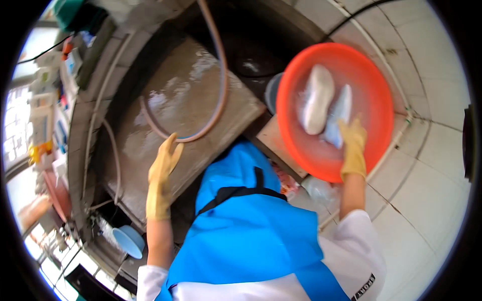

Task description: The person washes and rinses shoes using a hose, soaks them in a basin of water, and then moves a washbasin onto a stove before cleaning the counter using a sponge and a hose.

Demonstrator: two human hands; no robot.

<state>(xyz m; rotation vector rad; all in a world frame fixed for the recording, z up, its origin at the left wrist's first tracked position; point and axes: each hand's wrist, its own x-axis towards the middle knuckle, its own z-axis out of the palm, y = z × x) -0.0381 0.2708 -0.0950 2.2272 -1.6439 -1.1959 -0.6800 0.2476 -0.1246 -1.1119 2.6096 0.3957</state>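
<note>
The pale blue shoe [339, 116] is lying at 2 o'clock in an orange-red basin [384, 113], its lower end meeting the fingertips of the gloved right hand [353, 143]. Those fingers are spreading fairly wide; whether they are gripping is unclear. The white shoe [318, 100] is lying just beside it, at its 10 o'clock. The gloved left hand [163, 168], at 9 o'clock, is reaching up with thumb and fingers slightly parted, its tips meeting or nearly meeting the hose [221, 95]; contact is hard to tell. The hose is curving across the wet worktop [201, 120] at 10 o'clock. A grey bucket [272, 93] is sitting at the basin's 9 o'clock, partly hidden. The basin is holding both shoes in what is looking like cloudy water. A small blue basin [129, 242] is tilting at 8 o'clock.
</note>
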